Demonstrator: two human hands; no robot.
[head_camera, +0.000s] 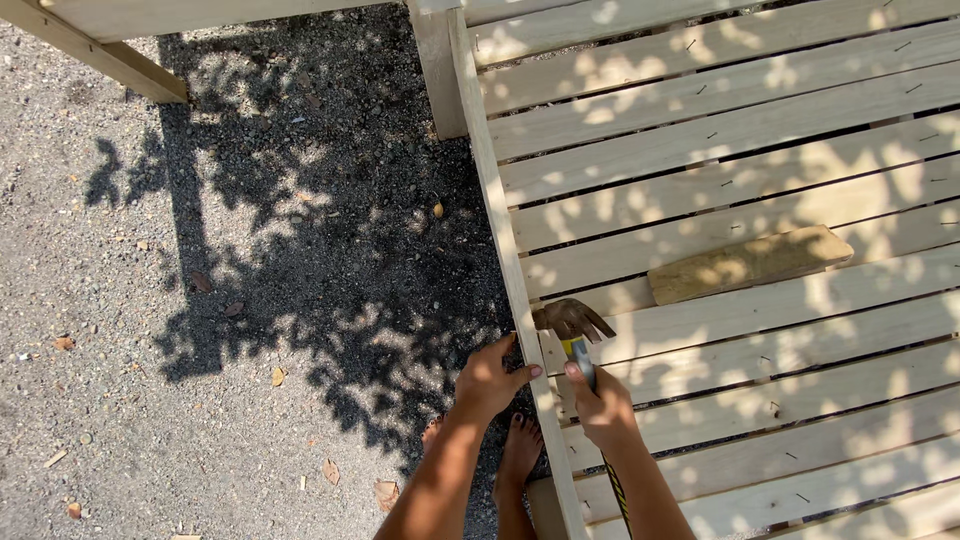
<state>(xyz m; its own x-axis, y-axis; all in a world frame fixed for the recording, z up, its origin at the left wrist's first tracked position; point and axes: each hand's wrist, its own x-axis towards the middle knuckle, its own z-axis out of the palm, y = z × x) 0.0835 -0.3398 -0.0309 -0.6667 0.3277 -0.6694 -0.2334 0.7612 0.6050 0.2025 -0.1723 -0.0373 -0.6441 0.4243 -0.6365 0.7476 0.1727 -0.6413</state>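
My right hand (603, 408) grips the yellow and black handle of a claw hammer (572, 322), whose rusty head rests low over a pale slat by the frame's left edge. My left hand (490, 378) sits just left of it, thumb pressed against the long side rail (505, 240) of the slatted wooden frame. The hammer head lies about a hand's width above my left thumb. My bare feet (520, 450) stand on the gravel below the rail.
A short loose block of wood (748, 264) lies across the slats to the right. Small nails stick out of several slats. Grey gravel (150, 300) with dry leaves and tree shadow spreads left. Another timber beam (95, 55) crosses the top left corner.
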